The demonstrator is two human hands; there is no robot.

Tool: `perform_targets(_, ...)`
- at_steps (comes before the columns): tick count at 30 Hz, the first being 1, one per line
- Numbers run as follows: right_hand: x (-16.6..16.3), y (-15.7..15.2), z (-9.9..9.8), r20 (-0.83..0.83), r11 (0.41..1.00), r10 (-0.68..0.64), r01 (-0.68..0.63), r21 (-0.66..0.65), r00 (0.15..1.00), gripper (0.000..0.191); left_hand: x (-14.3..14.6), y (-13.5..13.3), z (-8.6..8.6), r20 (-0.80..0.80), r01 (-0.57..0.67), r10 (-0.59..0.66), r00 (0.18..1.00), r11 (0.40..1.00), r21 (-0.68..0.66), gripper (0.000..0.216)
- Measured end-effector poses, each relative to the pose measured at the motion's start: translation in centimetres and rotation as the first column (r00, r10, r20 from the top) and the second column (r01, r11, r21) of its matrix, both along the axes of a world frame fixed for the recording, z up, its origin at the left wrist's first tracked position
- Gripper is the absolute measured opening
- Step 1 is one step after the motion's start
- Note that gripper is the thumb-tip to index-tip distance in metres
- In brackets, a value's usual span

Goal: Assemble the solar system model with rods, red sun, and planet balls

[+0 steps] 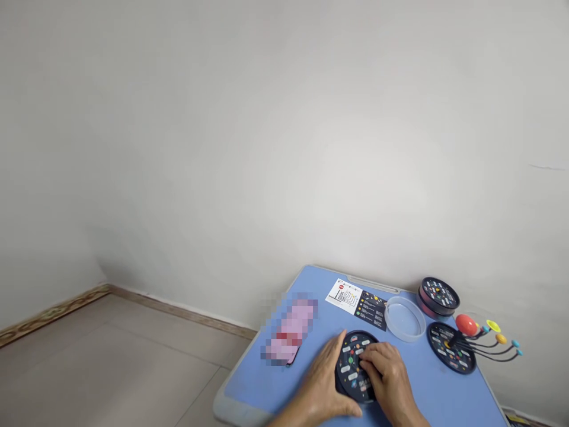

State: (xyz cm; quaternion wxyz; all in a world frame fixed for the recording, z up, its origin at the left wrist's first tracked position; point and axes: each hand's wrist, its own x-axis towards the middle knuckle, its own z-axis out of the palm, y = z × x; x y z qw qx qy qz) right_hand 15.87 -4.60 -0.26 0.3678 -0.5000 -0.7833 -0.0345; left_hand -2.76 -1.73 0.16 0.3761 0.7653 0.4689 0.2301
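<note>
Two hands on one round black disc at the near edge of a light blue desk.

Head view: the left hand (326, 379) cups the left rim of the round black disc with coloured planet prints (355, 366), fingers curved around it, and the right hand (386, 372) lies on top with bent fingers, pressing or picking at its face; whether it pinches something small I cannot tell. The disc sits close to the front edge of the light blue desk (267, 379), so a strong push could slide it off. The clear shallow plastic lid (403, 319) lies open-side up and looks empty. The black and red round tin (438, 296) is closed, its contents hidden. The planet model with thin wire arms (482, 338) reaches over the right edge, so a sleeve could catch it.
</note>
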Motion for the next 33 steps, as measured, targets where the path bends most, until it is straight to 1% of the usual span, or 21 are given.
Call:
perform_targets(2,0.1,0.2,0.1,0.036,1.0,0.005,-0.005,-0.006,0.999,0.021,0.4,-0.2,-1.1,0.018,-0.018,0.018,1.0,0.999,0.027,0.135)
perform_targets(4,0.0,0.4,0.2,0.081,1.0,0.007,-0.007,-0.006,0.997,0.022,0.6,-0.2,-1.6,0.038,-0.019,0.018,0.999,0.999,0.031,0.137)
perform_targets(10,0.0,0.8,0.6,0.198,0.999,-0.002,-0.005,0.031,0.98,0.023,0.7,-0.1,-1.5,0.054,-0.039,0.039,0.998,0.999,-0.002,0.14)
perform_targets(15,0.2,1.0,-0.1,0.305,0.997,-0.008,-0.014,0.07,0.952,0.02,0.7,0.0,-1.5,0.062,-0.026,0.026,0.998,1.0,-0.001,0.139)
perform_targets(18,0.2,1.2,-0.2,0.366,0.998,0.02,-0.043,0.056,0.93,0.023,0.7,-0.1,-1.3,0.031,-0.018,0.018,0.999,1.0,0.011,0.142)
perform_targets(21,0.2,1.3,0.3,0.392,0.998,0.047,-0.058,0.018,0.919,0.022,0.8,-0.3,-0.9,0.016,-0.041,0.04,0.999,0.999,0.009,0.143)
perform_targets(24,0.3,1.2,1.5,0.387,0.998,0.058,-0.053,-0.024,0.92,0.021,0.7,-0.4,-0.8,0.026,-0.048,0.048,0.999,0.999,0.009,0.14)
perform_targets(26,0.5,1.0,2.4,0.347,0.997,0.063,-0.041,-0.072,0.936,0.012,0.7,-0.3,-1.0,0.027,-0.044,0.044,0.999,0.999,0.006,0.141)
perform_targets(27,0.7,0.9,2.7,0.311,0.992,0.075,-0.037,-0.124,0.947,0.019,0.8,-0.2,-1.2,0.029,-0.04,0.04,0.999,0.999,0.007,0.142)
perform_targets(28,0.8,0.8,3.1,0.269,0.98,0.093,-0.04,-0.196,0.959,0.045,0.8,-0.1,-1.4,0.035,-0.034,0.033,0.999,0.999,0.013,0.144)
perform_targets(29,0.8,0.7,3.3,0.226,0.956,0.117,-0.049,-0.288,0.967,0.075,0.8,0.0,-1.7,0.044,-0.028,0.027,0.999,0.999,0.026,0.145)
perform_targets(30,0.8,0.7,3.5,0.184,0.92,0.144,-0.063,-0.387,0.972,0.101,0.8,0.0,-1.9,0.058,-0.02,0.018,0.998,0.999,0.044,0.145)
perform_targets(31,0.8,0.7,3.7,0.147,0.874,0.17,-0.08,-0.479,0.974,0.118,0.8,0.1,-2.1,0.073,-0.016,0.011,0.997,0.998,0.066,0.145)
perform_targets(32,0.8,0.8,3.8,0.121,0.831,0.19,-0.094,-0.549,0.974,0.125,0.8,0.1,-2.3,0.087,-0.015,0.007,0.996,0.996,0.087,0.145)
perform_targets(33,0.7,1.0,3.9,0.101,0.792,0.205,-0.105,-0.601,0.974,0.128,0.8,0.2,-2.4,0.098,-0.017,0.006,0.995,0.994,0.105,0.144)
